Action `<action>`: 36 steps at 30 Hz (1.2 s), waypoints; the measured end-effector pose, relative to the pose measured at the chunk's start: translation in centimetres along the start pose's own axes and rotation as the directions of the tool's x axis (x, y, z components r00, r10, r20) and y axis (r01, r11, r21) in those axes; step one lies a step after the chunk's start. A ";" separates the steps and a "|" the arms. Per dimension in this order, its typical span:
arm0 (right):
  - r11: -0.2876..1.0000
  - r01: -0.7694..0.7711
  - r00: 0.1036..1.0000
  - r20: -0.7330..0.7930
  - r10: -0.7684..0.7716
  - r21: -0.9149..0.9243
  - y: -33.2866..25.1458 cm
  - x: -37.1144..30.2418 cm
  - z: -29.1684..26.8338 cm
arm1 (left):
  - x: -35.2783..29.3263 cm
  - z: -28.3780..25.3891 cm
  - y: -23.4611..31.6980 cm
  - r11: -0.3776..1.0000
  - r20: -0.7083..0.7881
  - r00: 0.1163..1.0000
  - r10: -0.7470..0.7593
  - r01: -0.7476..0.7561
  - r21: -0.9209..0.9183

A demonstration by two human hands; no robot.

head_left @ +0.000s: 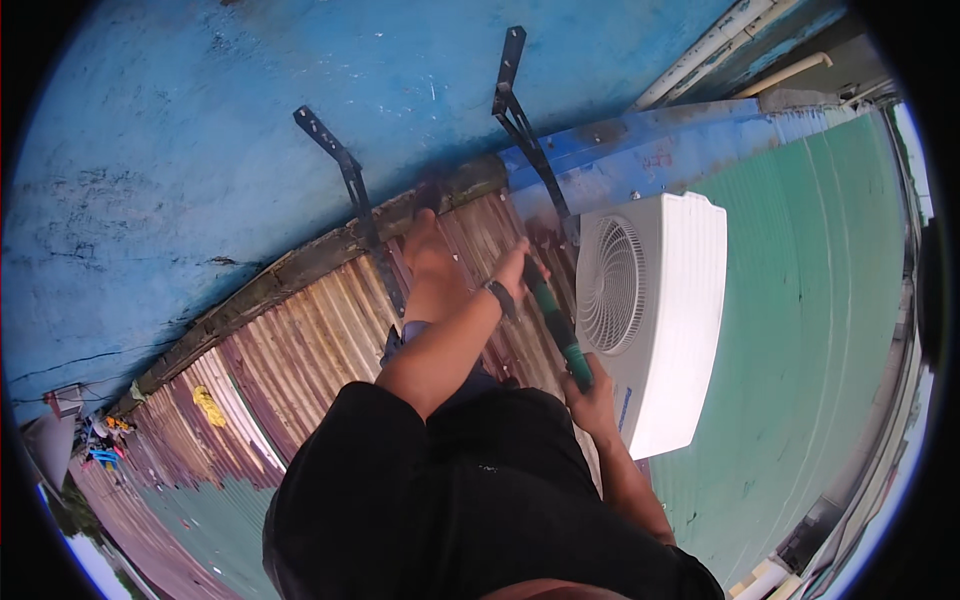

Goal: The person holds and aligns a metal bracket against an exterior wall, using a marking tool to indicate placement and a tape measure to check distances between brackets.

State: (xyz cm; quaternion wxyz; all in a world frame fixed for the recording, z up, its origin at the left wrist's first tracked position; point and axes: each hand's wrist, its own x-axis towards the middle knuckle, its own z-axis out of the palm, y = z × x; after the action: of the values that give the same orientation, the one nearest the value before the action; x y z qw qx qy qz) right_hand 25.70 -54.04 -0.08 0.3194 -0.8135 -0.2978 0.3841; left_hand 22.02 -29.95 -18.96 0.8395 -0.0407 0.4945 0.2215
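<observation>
Right hand (592,400) grips the green-handled tool (556,325); left hand (520,268) steadies its far end at the right bracket (530,140). Both brackets are wall-mounted. The white unit (660,320) sits on the roof, unmounted.

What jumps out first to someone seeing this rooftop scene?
The white outdoor air-conditioner unit with its round fan grille, lying on the roof at right. Above it, two dark metal brackets stick out from the blue wall. At centre, both hands, left hand and right hand, grip a green-handled tool.
</observation>
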 end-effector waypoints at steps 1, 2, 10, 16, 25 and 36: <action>1.000 0.019 1.000 0.006 -0.019 -0.001 -0.5 0.3 0.3 | -1.5 0.3 0.0 0.999 0.012 1.000 -0.004 0.003 0.042; 0.997 0.061 0.998 0.006 -0.061 -0.038 -0.8 0.7 0.7 | -1.2 -0.1 0.1 0.998 0.005 0.998 0.055 -0.054 -0.029; 0.968 0.224 0.974 0.015 -0.224 -0.113 -0.7 1.7 0.7 | -1.4 0.6 1.7 0.998 0.149 0.989 0.019 -0.027 0.054; 0.960 0.233 0.971 0.094 -0.221 -0.156 -2.9 0.3 0.9 | 0.1 -1.7 2.6 0.995 0.025 0.999 -0.034 0.032 0.094; 0.995 0.059 0.990 0.133 -0.047 -0.082 -2.6 1.6 0.0 | -0.4 -0.1 1.1 1.000 -0.053 0.998 0.024 -0.024 -0.005; 0.972 0.040 0.998 0.047 -0.052 0.231 0.4 4.4 0.1 | 5.0 -3.3 7.3 0.987 0.123 0.980 0.155 -0.149 -0.052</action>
State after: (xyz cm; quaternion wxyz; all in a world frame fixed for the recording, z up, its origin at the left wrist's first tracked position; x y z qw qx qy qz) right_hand 28.05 -51.07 -2.39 0.4124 -0.7534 -0.2784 0.4298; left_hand 18.38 -22.65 -23.78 0.8488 -0.0063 0.4369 0.2976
